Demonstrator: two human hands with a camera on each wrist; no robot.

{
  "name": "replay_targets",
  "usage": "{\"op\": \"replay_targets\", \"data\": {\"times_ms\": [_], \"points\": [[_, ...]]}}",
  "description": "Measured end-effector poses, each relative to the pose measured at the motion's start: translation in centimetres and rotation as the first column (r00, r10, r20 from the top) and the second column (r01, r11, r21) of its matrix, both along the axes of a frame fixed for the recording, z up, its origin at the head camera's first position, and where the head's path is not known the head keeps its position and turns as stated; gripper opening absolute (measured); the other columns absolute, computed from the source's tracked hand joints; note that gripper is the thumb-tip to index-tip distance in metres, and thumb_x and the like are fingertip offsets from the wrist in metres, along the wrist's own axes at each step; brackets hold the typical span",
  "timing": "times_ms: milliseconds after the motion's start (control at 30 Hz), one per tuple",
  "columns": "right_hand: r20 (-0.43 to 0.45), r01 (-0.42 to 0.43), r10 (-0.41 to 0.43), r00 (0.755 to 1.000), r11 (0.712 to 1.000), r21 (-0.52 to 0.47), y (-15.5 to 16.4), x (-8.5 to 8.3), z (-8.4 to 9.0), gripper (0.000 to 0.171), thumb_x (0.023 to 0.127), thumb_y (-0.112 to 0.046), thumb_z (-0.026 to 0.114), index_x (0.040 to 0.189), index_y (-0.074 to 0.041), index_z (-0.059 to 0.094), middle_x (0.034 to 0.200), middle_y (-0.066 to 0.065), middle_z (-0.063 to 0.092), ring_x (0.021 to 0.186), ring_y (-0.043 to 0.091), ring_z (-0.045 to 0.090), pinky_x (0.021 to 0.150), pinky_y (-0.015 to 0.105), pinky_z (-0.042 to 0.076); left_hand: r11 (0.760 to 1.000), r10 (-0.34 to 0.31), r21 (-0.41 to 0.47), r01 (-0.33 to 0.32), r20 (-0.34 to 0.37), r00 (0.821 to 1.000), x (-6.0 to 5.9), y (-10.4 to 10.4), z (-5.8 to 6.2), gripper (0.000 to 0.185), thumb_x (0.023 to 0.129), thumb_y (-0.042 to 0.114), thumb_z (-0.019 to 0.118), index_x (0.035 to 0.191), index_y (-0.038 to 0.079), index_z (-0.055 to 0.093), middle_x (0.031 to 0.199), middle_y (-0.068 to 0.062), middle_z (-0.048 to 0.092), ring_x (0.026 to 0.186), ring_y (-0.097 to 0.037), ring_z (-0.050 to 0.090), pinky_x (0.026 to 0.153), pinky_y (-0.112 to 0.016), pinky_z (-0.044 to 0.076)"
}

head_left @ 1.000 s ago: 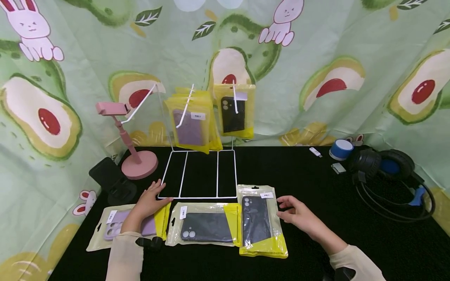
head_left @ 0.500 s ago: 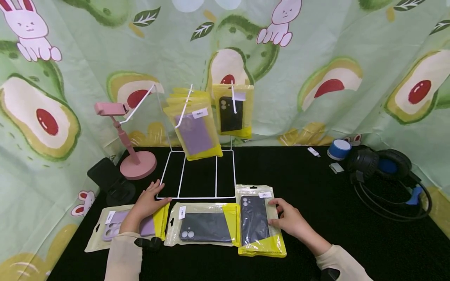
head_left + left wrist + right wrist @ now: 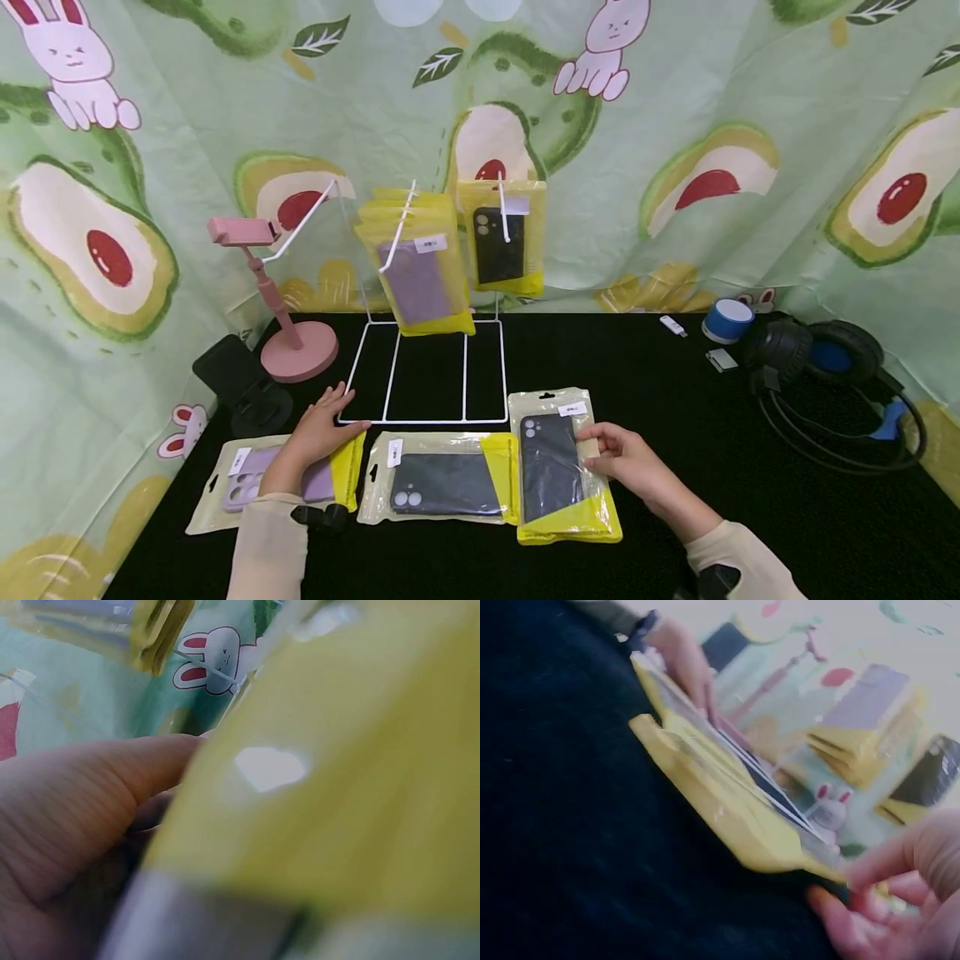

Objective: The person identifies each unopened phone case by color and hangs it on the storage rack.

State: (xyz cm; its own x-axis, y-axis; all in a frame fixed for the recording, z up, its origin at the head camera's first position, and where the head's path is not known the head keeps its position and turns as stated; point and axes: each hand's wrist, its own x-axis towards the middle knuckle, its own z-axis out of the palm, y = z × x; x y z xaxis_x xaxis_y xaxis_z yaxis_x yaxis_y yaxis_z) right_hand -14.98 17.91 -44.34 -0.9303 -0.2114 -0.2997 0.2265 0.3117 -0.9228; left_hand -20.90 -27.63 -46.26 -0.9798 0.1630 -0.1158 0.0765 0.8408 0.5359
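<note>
In the head view my right hand [image 3: 626, 461] pinches the right edge of a clear-and-yellow bag holding a black phone case [image 3: 551, 467]. The right wrist view shows my thumb and fingers at that bag's edge [image 3: 832, 874], the bag slightly raised there. My left hand [image 3: 318, 435] lies over a bag with a purple phone case [image 3: 243, 492], its fingers straight out at the corner of a white wire rack [image 3: 420, 422]. This bag's yellow end [image 3: 322, 772] fills much of the left wrist view, blurred. Between the hands lies another bagged black phone case [image 3: 446, 483].
Bagged purple phone cases [image 3: 422, 283] and a bagged black phone case [image 3: 501, 246] hang from the rack's prongs. A pink stand [image 3: 300, 350] and a black stand [image 3: 243, 387] are at left. Headphones [image 3: 817, 358], a blue-white cylinder [image 3: 727, 321] and small white items [image 3: 722, 360] lie at right.
My right hand has moved left onto the edge of the right bag and gripped it; the bag has tilted slightly. The hanging purple bags have swung. My left hand has stayed put.
</note>
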Motion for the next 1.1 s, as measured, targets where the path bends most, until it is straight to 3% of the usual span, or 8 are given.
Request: {"op": "replay_targets", "data": {"times_ms": [133,333,467,733,900,1100], "points": [[0.032,-0.049,0.054,0.998,0.987,-0.153,1.0,-0.3,0.2,0.053,0.084,-0.006,0.061,0.131,0.005,0.041,0.107,0.015,0.058,0.086,0.023,0.064,0.076,0.036,0.055,1.0,-0.005,0.006,0.005,-0.008,1.0,0.0,-0.1,-0.1,0.078,0.088,0.042,0.063,0.142,-0.006,0.035,0.151,-0.028,0.019,0.141,-0.044,0.01,0.11,-0.062,0.007],[0.02,0.012,-0.008,1.0,0.966,-0.258,0.9,-0.1,0.9,0.05,0.086,-0.005,0.059,0.132,0.003,0.04,0.11,0.015,0.054,0.089,0.022,0.063,0.077,0.035,0.055,1.0,-0.002,0.007,0.002,0.005,1.0,-0.1,0.0,0.0,0.079,0.088,0.043,0.063,0.142,-0.006,0.034,0.152,-0.027,0.018,0.141,-0.043,0.009,0.111,-0.061,0.006],[-0.007,0.051,-0.055,0.998,0.957,-0.286,0.7,0.3,1.9,0.042,0.088,-0.005,0.058,0.128,-0.002,0.045,0.107,0.012,0.052,0.089,0.021,0.062,0.076,0.034,0.055,1.0,0.004,0.009,-0.004,0.012,1.0,-0.2,-0.1,0.0,0.079,0.088,0.042,0.063,0.143,-0.005,0.034,0.152,-0.027,0.018,0.141,-0.043,0.009,0.111,-0.061,0.005],[-0.143,0.04,-0.091,0.985,0.946,-0.322,1.2,-0.2,5.1,0.027,0.091,-0.008,0.058,0.115,-0.019,0.057,0.106,0.004,0.054,0.089,0.017,0.062,0.075,0.031,0.055,1.0,0.005,0.011,-0.005,0.01,1.0,-0.2,-0.2,-0.2,0.078,0.088,0.042,0.063,0.142,-0.006,0.034,0.152,-0.027,0.018,0.141,-0.044,0.009,0.11,-0.061,0.005],[-0.277,-0.029,-0.091,0.957,0.916,-0.401,1.6,-1.0,7.3,0.026,0.093,-0.003,0.055,0.112,-0.019,0.06,0.103,0.001,0.056,0.086,0.013,0.062,0.072,0.03,0.056,1.0,0.009,0.012,-0.009,0.021,1.0,-0.2,-0.1,-0.2,0.079,0.087,0.043,0.063,0.143,-0.005,0.034,0.152,-0.026,0.018,0.141,-0.043,0.009,0.111,-0.061,0.005],[-0.473,-0.153,-0.099,0.875,0.872,-0.465,1.2,-1.8,10.3,0.03,0.093,0.007,0.05,0.111,-0.014,0.061,0.1,0.001,0.061,0.084,0.011,0.061,0.069,0.026,0.056,1.0,0.018,0.011,-0.018,0.024,1.0,-0.1,0.0,0.0,0.079,0.087,0.044,0.063,0.143,-0.004,0.034,0.152,-0.026,0.018,0.141,-0.042,0.009,0.111,-0.06,0.004]]}}
